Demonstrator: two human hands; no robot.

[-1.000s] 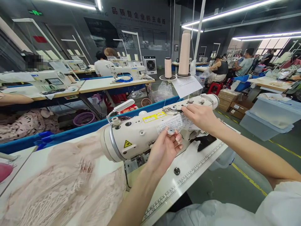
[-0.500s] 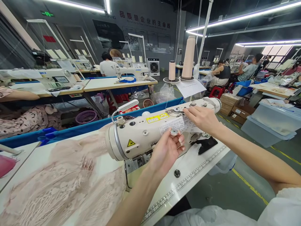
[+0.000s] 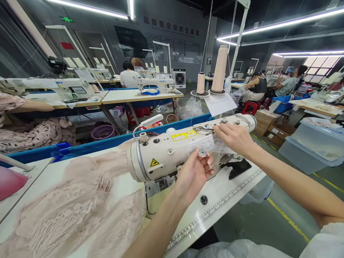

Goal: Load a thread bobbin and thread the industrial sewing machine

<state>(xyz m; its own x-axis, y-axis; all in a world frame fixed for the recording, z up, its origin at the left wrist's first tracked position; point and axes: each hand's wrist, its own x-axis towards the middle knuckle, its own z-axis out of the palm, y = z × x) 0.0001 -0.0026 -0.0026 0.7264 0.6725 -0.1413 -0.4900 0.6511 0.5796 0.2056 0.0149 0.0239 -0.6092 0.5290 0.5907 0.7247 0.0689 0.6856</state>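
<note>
The left hand (image 3: 194, 174) pinches a small metal bobbin (image 3: 202, 153) in its fingertips, held against the front of the white sewing machine (image 3: 166, 154). The right hand (image 3: 235, 138) rests on the machine's top (fingers together near the thread guides). Pink lace fabric (image 3: 75, 204) lies on the table (image 3: 225, 193).

Two bare forearms are seen reaching forward from the lower edge of the view, each ending in an ungloved hand: the left hand (image 3: 194, 174) and the right hand (image 3: 235, 137). No watch, ring or bracelet can be made out on either wrist. A white short-sleeved fabric garment (image 3: 322, 242) is worn, its loose sleeve seen at the right upper arm.
</note>
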